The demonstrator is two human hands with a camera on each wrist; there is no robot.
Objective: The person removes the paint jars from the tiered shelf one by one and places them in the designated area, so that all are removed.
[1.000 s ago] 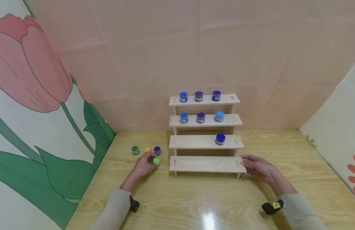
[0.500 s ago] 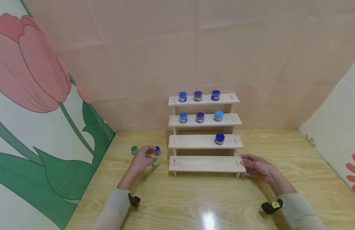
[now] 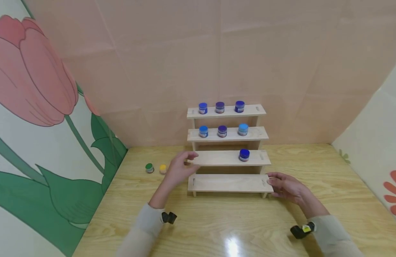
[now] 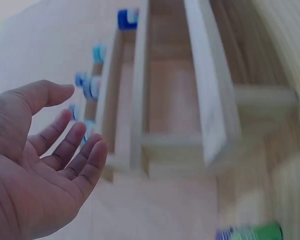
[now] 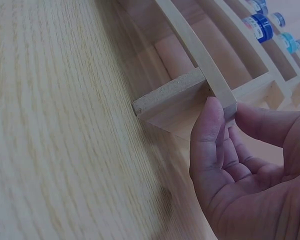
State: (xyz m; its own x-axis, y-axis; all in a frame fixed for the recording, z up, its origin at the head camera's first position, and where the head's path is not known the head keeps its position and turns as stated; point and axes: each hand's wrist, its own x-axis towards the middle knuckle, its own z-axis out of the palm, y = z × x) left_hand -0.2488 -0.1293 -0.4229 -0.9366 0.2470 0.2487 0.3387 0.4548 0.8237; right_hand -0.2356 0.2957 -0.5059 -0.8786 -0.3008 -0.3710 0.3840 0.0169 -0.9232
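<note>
One wooden rack (image 3: 227,157) with four stepped shelves stands on the table (image 3: 211,217) in the head view. Its top shelf (image 3: 250,110) carries, from left to right, a blue jar (image 3: 203,108), a purple jar (image 3: 219,107) and a dark blue jar (image 3: 239,106); the second shelf (image 3: 214,134), a bright blue jar (image 3: 203,131), another purple jar (image 3: 222,131) and a light blue jar (image 3: 243,130); the third shelf (image 3: 214,158), a deep blue jar (image 3: 244,155) towards its right end. Left of the rack stand a green-lidded jar (image 3: 149,168) and a yellow-lidded jar (image 3: 163,169). The left hand (image 3: 179,167) is in front of the third shelf's left end; the right hand (image 3: 289,187) is at the right end of the lowest shelf (image 3: 228,183).

In the left wrist view, the left hand is empty, its fingers loosely bent and its thumb clear of them. A green thing (image 4: 267,233) and a purple thing (image 4: 224,235), both blurred, are cut off by the lower edge.

In the right wrist view, the right hand pinches the corner of the lowest shelf between thumb and forefinger.
</note>
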